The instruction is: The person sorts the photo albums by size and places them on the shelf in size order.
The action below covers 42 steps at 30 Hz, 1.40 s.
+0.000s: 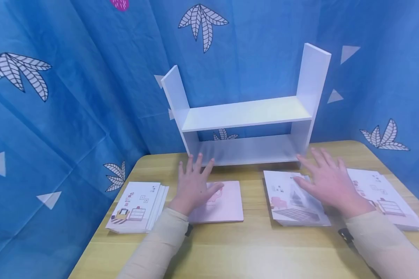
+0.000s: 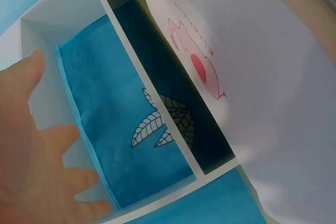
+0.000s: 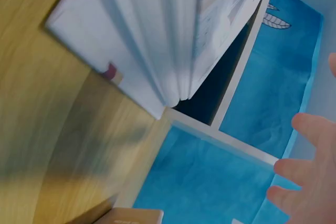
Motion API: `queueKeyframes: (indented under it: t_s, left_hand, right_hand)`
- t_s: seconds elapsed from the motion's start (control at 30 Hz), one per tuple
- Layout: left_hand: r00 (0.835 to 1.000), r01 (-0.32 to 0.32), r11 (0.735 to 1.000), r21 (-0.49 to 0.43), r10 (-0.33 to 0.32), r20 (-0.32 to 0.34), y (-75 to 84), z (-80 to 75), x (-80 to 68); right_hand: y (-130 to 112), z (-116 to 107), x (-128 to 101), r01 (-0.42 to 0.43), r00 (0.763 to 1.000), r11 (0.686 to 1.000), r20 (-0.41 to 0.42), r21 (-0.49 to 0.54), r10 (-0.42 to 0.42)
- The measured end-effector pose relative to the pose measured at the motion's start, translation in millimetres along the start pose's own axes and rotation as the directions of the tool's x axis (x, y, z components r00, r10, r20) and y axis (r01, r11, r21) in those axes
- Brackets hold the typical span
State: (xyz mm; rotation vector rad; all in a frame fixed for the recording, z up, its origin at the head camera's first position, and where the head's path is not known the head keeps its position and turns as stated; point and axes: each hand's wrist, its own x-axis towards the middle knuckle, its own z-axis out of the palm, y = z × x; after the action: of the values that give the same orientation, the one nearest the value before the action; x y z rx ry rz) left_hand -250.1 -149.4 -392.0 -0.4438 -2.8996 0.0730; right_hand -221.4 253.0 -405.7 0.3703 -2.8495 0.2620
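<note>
- The left hand hovers with fingers spread over the pink booklet, which lies flat on the counter in front of the white shelf. Its grip is wide and holds nothing.
- The right hand hovers, likewise wide and empty, over the stack of booklets right of centre.
- Risk: the stack's loose pages fan apart in the right wrist view; a grasp from above may pinch only the top sheets and leave the rest behind.
- Risk: the pink booklet lies flat, so fingers may slide it toward the shelf instead of lifting it.
- Risk: both hands are near the shelf; a forward reach may knock it.
</note>
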Motion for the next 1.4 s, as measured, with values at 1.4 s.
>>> queueKeyframes:
  t_s: [1.4]
  left_hand:
    - [0.990,0.137,0.965,-0.224,-0.130,0.046,-32.2,-3.1,-25.5]
  right_hand:
    - [-79,7,9,0.146,0.989,0.961,-0.025,0.234,-0.144]
